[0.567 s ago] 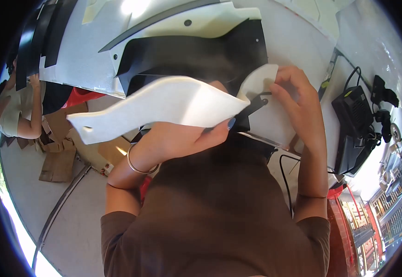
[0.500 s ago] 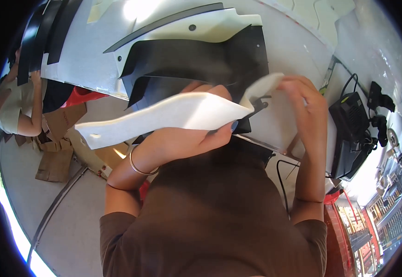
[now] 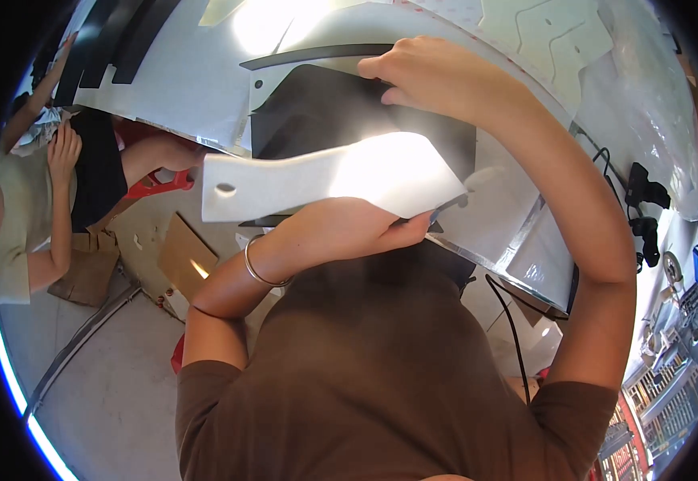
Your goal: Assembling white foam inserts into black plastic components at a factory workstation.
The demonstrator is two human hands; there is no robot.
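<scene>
My left hand (image 3: 357,228) is closed on a white curved strip (image 3: 285,186), with the thumb at its lower edge. This strip has an oval hole near its left end and a pointed right end; bright light falls on its middle. My right hand (image 3: 425,76) reaches to the far side of a black curved panel (image 3: 309,108). Its fingers are curled at the panel's far edge, close to a thin black curved strip (image 3: 309,56); what they grip is hidden. A pale piece with a dark hole (image 3: 259,84) shows between panel and strip.
Long black strips (image 3: 144,40) lie on the table at the far left. Beside them a co-worker's hand (image 3: 64,148) is visible. Pale cut sheets (image 3: 545,40) and clear plastic wrap (image 3: 653,120) are at the far right. A black cable (image 3: 513,345) hangs below the table edge.
My right hand has left the right end of the white strip and moved far and left, over the black panel. My left hand keeps the white strip, which has turned slightly. The view has shifted.
</scene>
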